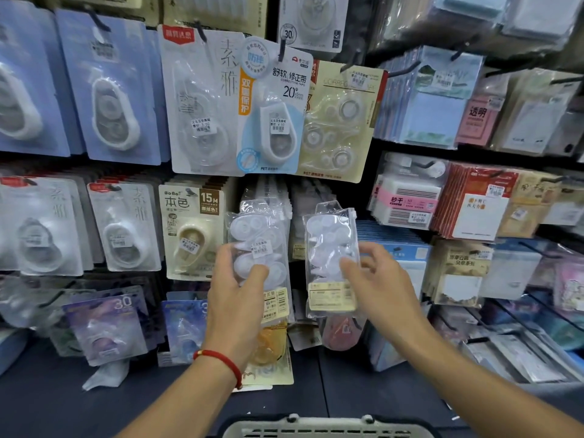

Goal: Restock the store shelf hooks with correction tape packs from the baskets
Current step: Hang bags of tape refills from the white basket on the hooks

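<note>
1. Two clear packs are in play, one per hand. Left hand [235, 279]: fingers and thumb wrapped round the lower half of the left pack [259, 257], thumb across its front.
2. Right hand [376, 276]: thumb and fingertips pinch the right pack [330, 257] at its right edge, about mid-height.
3. Orientation: both packs upright, long axis vertical, hang-tab ends up, paper label ends down. Left one leans slightly; right one is near plumb, printed side towards the person.
4. Location: both sit in front of the middle hook row, between the BoBo 15M pack [192, 232] and the pink sticky-note packs [407, 197]. Left pack's tab overlaps a stack of similar clear packs behind it; can't tell if it is already on a hook. Right pack's tab looks free of any hook.
5. Progress, my read: mid-restock. Neighbouring hooks look well filled. At least the right pack is not yet hung.
6. Basket [325, 429]: only the rim shows at the bottom edge; contents are hidden, so the remaining count is unknown.
</note>
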`<action>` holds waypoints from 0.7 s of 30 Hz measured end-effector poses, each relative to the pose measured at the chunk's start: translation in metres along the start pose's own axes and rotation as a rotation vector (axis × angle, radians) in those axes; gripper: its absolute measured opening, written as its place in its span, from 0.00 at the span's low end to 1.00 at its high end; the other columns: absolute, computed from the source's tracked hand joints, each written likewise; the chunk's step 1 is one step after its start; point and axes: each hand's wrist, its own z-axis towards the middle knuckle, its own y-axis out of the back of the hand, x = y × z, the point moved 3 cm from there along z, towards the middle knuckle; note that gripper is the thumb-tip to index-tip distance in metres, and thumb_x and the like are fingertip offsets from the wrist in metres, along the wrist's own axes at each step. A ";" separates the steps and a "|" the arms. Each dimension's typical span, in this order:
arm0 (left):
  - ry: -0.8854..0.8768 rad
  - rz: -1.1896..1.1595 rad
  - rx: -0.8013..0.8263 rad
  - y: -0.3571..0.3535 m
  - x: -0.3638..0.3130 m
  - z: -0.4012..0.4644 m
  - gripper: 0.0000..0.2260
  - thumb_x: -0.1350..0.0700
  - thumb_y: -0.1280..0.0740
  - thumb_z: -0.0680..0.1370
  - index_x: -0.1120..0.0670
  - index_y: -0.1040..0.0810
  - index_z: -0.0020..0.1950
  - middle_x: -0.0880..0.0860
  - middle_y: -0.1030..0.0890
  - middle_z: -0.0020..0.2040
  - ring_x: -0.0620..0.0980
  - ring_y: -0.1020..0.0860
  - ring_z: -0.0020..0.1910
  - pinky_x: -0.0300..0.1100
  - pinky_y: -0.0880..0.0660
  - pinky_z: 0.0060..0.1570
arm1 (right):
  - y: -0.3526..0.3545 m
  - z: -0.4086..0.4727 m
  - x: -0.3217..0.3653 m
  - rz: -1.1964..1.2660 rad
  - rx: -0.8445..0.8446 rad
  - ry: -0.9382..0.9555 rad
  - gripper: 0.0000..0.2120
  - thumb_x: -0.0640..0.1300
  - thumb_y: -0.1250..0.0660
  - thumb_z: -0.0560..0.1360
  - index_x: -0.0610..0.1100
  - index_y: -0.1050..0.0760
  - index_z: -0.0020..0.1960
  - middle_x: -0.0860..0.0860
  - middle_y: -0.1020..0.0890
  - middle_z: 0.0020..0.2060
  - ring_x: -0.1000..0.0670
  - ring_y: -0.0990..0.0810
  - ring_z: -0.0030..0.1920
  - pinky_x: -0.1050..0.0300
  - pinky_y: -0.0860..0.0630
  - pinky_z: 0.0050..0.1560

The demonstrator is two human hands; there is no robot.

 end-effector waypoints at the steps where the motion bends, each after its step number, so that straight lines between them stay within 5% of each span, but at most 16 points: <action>1: 0.009 0.005 0.013 -0.001 0.000 0.000 0.10 0.53 0.34 0.75 0.41 0.24 0.54 0.49 0.16 0.53 0.55 0.16 0.53 0.65 0.20 0.57 | 0.002 -0.002 0.002 -0.148 -0.038 0.099 0.19 0.51 0.32 0.81 0.58 0.31 0.70 0.60 0.24 0.67 0.59 0.21 0.62 0.56 0.23 0.64; 3: 0.023 0.030 0.049 -0.003 0.000 0.000 0.12 0.49 0.36 0.71 0.40 0.24 0.54 0.49 0.16 0.52 0.56 0.17 0.52 0.66 0.20 0.55 | 0.002 -0.006 0.007 -0.320 -0.086 0.292 0.25 0.46 0.31 0.81 0.54 0.36 0.75 0.63 0.30 0.67 0.61 0.30 0.67 0.65 0.33 0.69; 7: 0.020 0.061 0.179 -0.014 0.006 -0.004 0.12 0.49 0.32 0.73 0.41 0.24 0.57 0.44 0.16 0.50 0.49 0.17 0.52 0.54 0.19 0.56 | -0.015 -0.012 0.006 -0.202 0.174 0.172 0.11 0.53 0.32 0.81 0.54 0.22 0.63 0.62 0.17 0.55 0.62 0.20 0.57 0.64 0.23 0.57; 10: -0.007 0.087 0.233 -0.020 0.013 -0.008 0.14 0.52 0.28 0.80 0.38 0.26 0.60 0.44 0.15 0.53 0.43 0.16 0.52 0.49 0.19 0.57 | -0.021 -0.012 0.005 -0.052 0.183 0.098 0.09 0.53 0.31 0.81 0.48 0.20 0.48 0.55 0.14 0.40 0.54 0.17 0.43 0.47 0.19 0.51; 14: -0.061 0.199 0.275 -0.024 0.017 -0.011 0.27 0.55 0.29 0.81 0.35 0.34 0.73 0.45 0.19 0.54 0.40 0.17 0.48 0.39 0.19 0.49 | -0.018 -0.010 -0.003 0.193 0.081 -0.068 0.07 0.50 0.33 0.83 0.46 0.21 0.51 0.48 0.12 0.45 0.38 0.14 0.49 0.32 0.19 0.54; 21: -0.070 0.205 0.316 -0.030 0.016 -0.013 0.33 0.65 0.30 0.80 0.39 0.35 0.77 0.48 0.21 0.57 0.45 0.15 0.43 0.41 0.16 0.44 | -0.011 -0.002 -0.007 0.305 -0.031 -0.155 0.10 0.50 0.35 0.84 0.43 0.22 0.54 0.43 0.12 0.45 0.40 0.12 0.49 0.32 0.20 0.58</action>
